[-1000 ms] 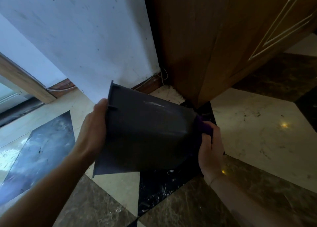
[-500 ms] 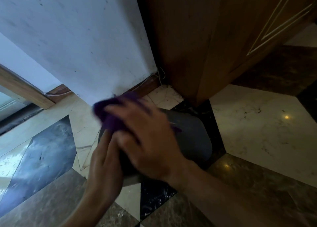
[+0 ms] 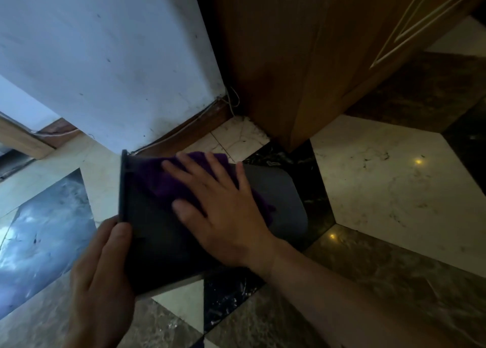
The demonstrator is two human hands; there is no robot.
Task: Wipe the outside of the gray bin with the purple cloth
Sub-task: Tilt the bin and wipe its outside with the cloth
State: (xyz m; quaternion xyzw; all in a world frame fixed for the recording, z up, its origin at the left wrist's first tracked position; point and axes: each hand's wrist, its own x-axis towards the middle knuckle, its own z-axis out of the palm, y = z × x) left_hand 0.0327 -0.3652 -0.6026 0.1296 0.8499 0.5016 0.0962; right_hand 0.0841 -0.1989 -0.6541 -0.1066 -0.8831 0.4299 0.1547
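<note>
The gray bin (image 3: 278,197) lies tipped on its side above the floor, its rim to the left and its rounded base to the right. My left hand (image 3: 102,276) grips the bin at its rim edge, low on the left. My right hand (image 3: 223,210) lies flat with fingers spread on the bin's upward-facing side, pressing the purple cloth (image 3: 163,179) against it. The cloth spreads from the rim toward the bin's middle, partly hidden under my palm.
A white wall (image 3: 110,58) with a brown skirting board stands behind the bin. A wooden cabinet (image 3: 302,58) fills the upper right, its corner close to the bin's base. Marble floor tiles (image 3: 394,189) in white, black and brown extend all around.
The bin turned from base-up back onto its side. My right hand with the cloth slid from the upper left edge to the middle of the bin's side. My left hand moved lower on the rim.
</note>
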